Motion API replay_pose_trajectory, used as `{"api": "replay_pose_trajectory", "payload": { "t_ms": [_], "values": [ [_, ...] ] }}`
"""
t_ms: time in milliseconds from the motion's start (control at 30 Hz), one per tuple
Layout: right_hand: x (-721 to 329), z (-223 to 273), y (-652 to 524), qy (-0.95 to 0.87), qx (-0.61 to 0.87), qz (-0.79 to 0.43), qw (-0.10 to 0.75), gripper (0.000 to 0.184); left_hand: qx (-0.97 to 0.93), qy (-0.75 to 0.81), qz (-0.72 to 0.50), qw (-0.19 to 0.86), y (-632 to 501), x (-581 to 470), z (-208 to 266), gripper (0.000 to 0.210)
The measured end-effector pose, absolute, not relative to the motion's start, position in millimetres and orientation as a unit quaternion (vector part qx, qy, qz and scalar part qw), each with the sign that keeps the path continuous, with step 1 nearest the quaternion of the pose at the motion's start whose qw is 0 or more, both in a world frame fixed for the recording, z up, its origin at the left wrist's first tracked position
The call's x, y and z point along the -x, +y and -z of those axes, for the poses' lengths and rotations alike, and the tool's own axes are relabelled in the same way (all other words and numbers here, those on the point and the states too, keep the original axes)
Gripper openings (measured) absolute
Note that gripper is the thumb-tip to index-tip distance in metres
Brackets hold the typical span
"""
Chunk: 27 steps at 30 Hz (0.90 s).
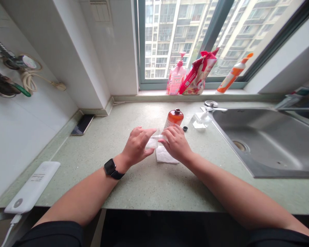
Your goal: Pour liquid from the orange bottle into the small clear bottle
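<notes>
Between my two hands is a small clear plastic bottle (151,142), partly covered by fingers. My left hand (137,145), with a dark watch on its wrist, curves its thumb and fingers around the clear bottle. Fingers of my right hand (177,142) close on a slim white nozzle piece (158,137) that meets the bottle; its exact shape is hard to make out. Just behind the right hand stands an uncapped amber bottle (175,117), its black cap (185,129) lying to its right. A folded white tissue (167,155) lies beneath the hands on the counter.
A clear pump bottle (201,118) stands by the steel sink (247,172) on the right. Along the windowsill are a pink pump bottle (176,79), a red bag (198,75) and an orange-white bottle (231,77). To the left lie a phone (82,124) and a white power strip (33,187).
</notes>
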State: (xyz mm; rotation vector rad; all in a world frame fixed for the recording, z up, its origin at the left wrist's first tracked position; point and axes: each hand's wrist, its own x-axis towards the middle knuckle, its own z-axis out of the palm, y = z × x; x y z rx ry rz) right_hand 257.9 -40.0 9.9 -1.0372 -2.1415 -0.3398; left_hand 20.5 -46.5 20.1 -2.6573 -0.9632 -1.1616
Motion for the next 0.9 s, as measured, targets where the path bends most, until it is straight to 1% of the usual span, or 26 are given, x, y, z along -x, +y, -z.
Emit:
{"api": "replay_pose_trajectory", "payload": {
  "t_ms": [133, 200, 267, 400, 467, 533, 633, 733, 900],
  "values": [
    [-260, -11, -40, -0.845, 0.368, 0.136, 0.364, 0.019, 0.863, -0.33, 0.382, 0.013, -45, -17, -19, 0.077],
    [-260, -13, -41, -0.851, 0.356, 0.123, 0.367, 0.017, 0.861, -0.333, 0.385, 0.011, -44, -16, -19, 0.077],
    [-261, -15, -43, -0.85, 0.348, 0.106, 0.381, 0.026, 0.857, -0.337, 0.39, 0.017, -44, -15, -19, 0.075],
    [-260, -21, -48, -0.828, 0.358, 0.073, 0.426, 0.062, 0.853, -0.338, 0.396, 0.028, -45, -15, -19, 0.074],
    [-259, -22, -49, -0.817, 0.378, 0.06, 0.432, 0.073, 0.857, -0.338, 0.389, 0.028, -45, -16, -19, 0.076],
    [-260, -21, -48, -0.809, 0.396, 0.058, 0.431, 0.075, 0.856, -0.34, 0.388, 0.029, -46, -16, -19, 0.077],
    [-265, -19, -43, -0.795, 0.417, 0.065, 0.435, 0.068, 0.843, -0.35, 0.407, 0.036, -45, -14, -20, 0.077],
    [-273, -19, -39, -0.78, 0.43, 0.061, 0.45, 0.069, 0.83, -0.363, 0.421, 0.038, -45, -12, -21, 0.078],
    [-273, -24, -47, -0.806, 0.375, 0.01, 0.459, 0.07, 0.836, -0.364, 0.409, 0.031, -47, -15, -19, 0.075]
  ]
}}
